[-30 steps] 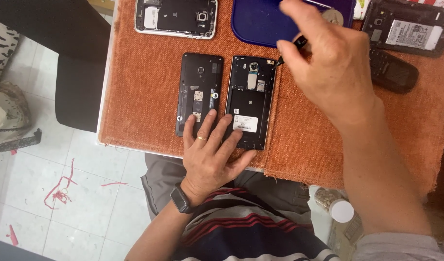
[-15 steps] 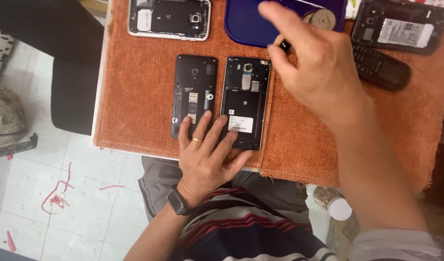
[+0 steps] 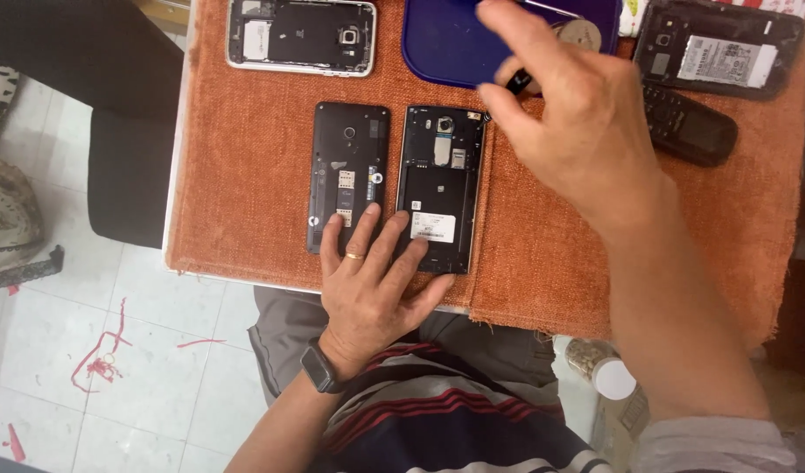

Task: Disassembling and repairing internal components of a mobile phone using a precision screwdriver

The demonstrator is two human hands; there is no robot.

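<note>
Orange cloth (image 3: 244, 175) covers the worktop. The left hand (image 3: 372, 289) lies flat, fingers spread, on two open black phones (image 3: 440, 188) in the cloth's middle. They look thin, stiff and breakable; best held by their edges. The right hand (image 3: 578, 131) pinches a small dark tool (image 3: 518, 81) above them. Three more phones lie along the cloth's far edge.

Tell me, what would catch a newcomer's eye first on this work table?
Two opened black phones lie side by side, backs off, in the middle of an orange cloth, and the left hand rests flat across their lower ends. The right hand hovers above the right phone's top corner, pinching a thin dark tool. Beyond lie a dark blue tray and more stripped phones, one white-edged at top left.
</note>
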